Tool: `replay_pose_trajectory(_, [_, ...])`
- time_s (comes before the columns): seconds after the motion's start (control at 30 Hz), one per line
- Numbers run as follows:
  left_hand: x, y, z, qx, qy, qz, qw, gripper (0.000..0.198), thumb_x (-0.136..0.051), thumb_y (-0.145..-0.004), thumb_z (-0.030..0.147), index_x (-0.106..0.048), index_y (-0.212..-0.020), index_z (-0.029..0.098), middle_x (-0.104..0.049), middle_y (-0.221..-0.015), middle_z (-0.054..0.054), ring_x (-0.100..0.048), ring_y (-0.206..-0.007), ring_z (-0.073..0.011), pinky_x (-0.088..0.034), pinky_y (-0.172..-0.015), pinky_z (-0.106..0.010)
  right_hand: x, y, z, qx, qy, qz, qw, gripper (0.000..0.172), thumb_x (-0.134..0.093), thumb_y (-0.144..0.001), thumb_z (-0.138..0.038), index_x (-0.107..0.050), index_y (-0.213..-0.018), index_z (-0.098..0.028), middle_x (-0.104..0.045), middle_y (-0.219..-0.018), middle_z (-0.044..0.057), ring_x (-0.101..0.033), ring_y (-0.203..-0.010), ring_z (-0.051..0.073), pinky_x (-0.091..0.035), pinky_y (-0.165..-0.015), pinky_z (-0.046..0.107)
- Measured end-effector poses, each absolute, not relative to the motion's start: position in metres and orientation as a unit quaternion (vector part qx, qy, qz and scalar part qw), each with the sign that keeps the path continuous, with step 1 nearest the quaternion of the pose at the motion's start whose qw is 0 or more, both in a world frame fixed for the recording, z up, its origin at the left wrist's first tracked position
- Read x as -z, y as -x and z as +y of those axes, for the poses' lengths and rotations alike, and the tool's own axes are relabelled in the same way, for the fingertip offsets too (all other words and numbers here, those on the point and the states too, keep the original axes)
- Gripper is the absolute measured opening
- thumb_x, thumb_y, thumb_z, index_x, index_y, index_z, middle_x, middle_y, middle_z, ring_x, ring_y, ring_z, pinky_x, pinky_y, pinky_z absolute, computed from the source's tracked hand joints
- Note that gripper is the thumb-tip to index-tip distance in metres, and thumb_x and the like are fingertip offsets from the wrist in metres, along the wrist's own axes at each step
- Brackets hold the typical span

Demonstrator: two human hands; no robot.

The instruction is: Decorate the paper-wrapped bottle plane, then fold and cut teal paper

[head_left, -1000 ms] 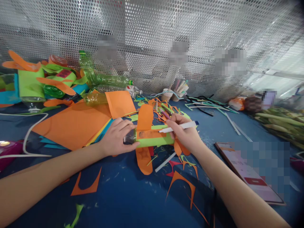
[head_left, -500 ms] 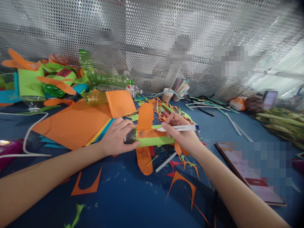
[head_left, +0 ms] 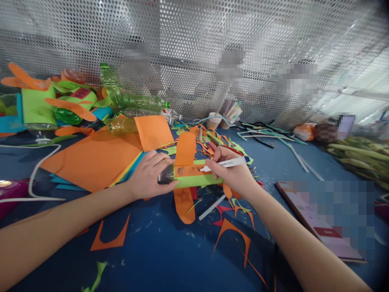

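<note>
You had one bottle plane (head_left: pixel 190 175) lying on its side on the blue table (head_left: pixel 170 255): a clear plastic bottle wrapped in smooth green paper, with two rounded orange paper wings crossing it. Your left hand (head_left: pixel 150 175) was closed around its capped neck end, pinning it down. Your right hand (head_left: pixel 235 172) was clamped on one white marker (head_left: pixel 226 164), its tip touching the orange band on the body. Beside your left hand lay one large flat orange sheet (head_left: pixel 94 160). Curved orange offcuts (head_left: pixel 234 237) were scattered near your right forearm. Two paper cups (head_left: pixel 220 121) of sticks stood before the perforated metal screen (head_left: pixel 194 48).
</note>
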State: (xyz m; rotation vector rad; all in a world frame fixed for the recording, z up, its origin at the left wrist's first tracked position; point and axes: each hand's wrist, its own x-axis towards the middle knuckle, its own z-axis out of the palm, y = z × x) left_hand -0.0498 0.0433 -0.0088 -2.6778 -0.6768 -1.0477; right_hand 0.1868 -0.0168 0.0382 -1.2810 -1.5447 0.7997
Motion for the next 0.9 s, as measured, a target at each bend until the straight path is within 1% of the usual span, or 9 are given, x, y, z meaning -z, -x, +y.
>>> replay_pose_trajectory(0.1, [0.0083, 0.0502, 0.0437, 0.354, 0.903, -0.227, 0.091, 0.039, -0.059, -0.079, 0.047, -0.054, -0.102, 0.016, -0.063, -0.098, -0.01, -0.056, -0.087, -0.0235, -0.044, -0.082, -0.041, -0.0387, -0.1862, -0.0168, -0.317, 0.522, -0.632, 0.477, 0.028, -0.064, -0.078, -0.033, -0.041, -0.067, -0.023, -0.05, -0.047, -0.008, -0.044, -0.041, 0.008, -0.034, -0.045, 0.022])
replay_pose_trajectory(0.23, [0.0082, 0.0501, 0.0438, 0.351, 0.904, -0.229, 0.086, 0.04, -0.059, -0.078, 0.047, -0.054, -0.103, 0.017, -0.063, -0.099, -0.01, -0.056, -0.088, -0.0235, -0.044, -0.082, -0.041, -0.04, -0.1857, -0.017, -0.335, 0.517, -0.638, 0.462, 0.028, -0.064, -0.077, -0.034, -0.041, -0.067, -0.023, -0.05, -0.047, -0.008, -0.045, -0.039, 0.008, -0.036, -0.044, 0.022])
replay_pose_trajectory(0.37, [0.0085, 0.0496, 0.0433, 0.352, 0.902, -0.234, 0.08, 0.038, -0.059, -0.078, 0.047, -0.055, -0.103, 0.018, -0.063, -0.099, -0.009, -0.057, -0.089, -0.0238, -0.044, -0.082, -0.041, -0.0392, -0.186, -0.0164, -0.331, 0.518, -0.63, 0.474, 0.027, -0.064, -0.078, -0.035, -0.041, -0.068, -0.022, -0.051, -0.048, -0.008, -0.046, -0.04, 0.008, -0.036, -0.044, 0.021])
replay_pose_trajectory(0.5, [0.0087, 0.0497, 0.0433, 0.357, 0.901, -0.228, 0.091, 0.04, -0.06, -0.078, 0.047, -0.054, -0.103, 0.017, -0.062, -0.1, -0.01, -0.057, -0.089, -0.0242, -0.044, -0.083, -0.041, -0.0391, -0.1866, -0.0161, -0.338, 0.517, -0.637, 0.46, 0.027, -0.064, -0.077, -0.034, -0.041, -0.068, -0.022, -0.05, -0.046, -0.009, -0.045, -0.039, 0.007, -0.035, -0.043, 0.021])
replay_pose_trajectory(0.67, [0.0079, 0.05, 0.0433, 0.35, 0.904, -0.228, 0.088, 0.038, -0.059, -0.079, 0.046, -0.054, -0.103, 0.017, -0.063, -0.099, -0.01, -0.057, -0.088, -0.0238, -0.044, -0.082, -0.041, -0.0407, -0.1873, -0.0167, -0.317, 0.526, -0.633, 0.472, 0.027, -0.063, -0.078, -0.034, -0.04, -0.067, -0.023, -0.052, -0.046, -0.008, -0.045, -0.04, 0.008, -0.035, -0.044, 0.022])
replay_pose_trajectory(0.8, [0.008, 0.0498, 0.0429, 0.347, 0.904, -0.236, 0.081, 0.039, -0.058, -0.079, 0.047, -0.054, -0.103, 0.018, -0.063, -0.1, -0.01, -0.057, -0.088, -0.0241, -0.043, -0.084, -0.041, -0.0405, -0.1888, -0.0158, -0.321, 0.527, -0.643, 0.453, 0.027, -0.063, -0.077, -0.033, -0.04, -0.066, -0.023, -0.049, -0.044, -0.009, -0.046, -0.039, 0.009, -0.036, -0.045, 0.023])
replay_pose_trajectory(0.9, [0.0085, 0.0498, 0.043, 0.351, 0.903, -0.237, 0.077, 0.038, -0.058, -0.078, 0.047, -0.055, -0.102, 0.017, -0.063, -0.099, -0.009, -0.057, -0.088, -0.0243, -0.044, -0.083, -0.042, -0.04, -0.1891, -0.015, -0.307, 0.526, -0.642, 0.465, 0.027, -0.062, -0.078, -0.033, -0.04, -0.066, -0.023, -0.05, -0.045, -0.008, -0.045, -0.039, 0.009, -0.036, -0.045, 0.023])
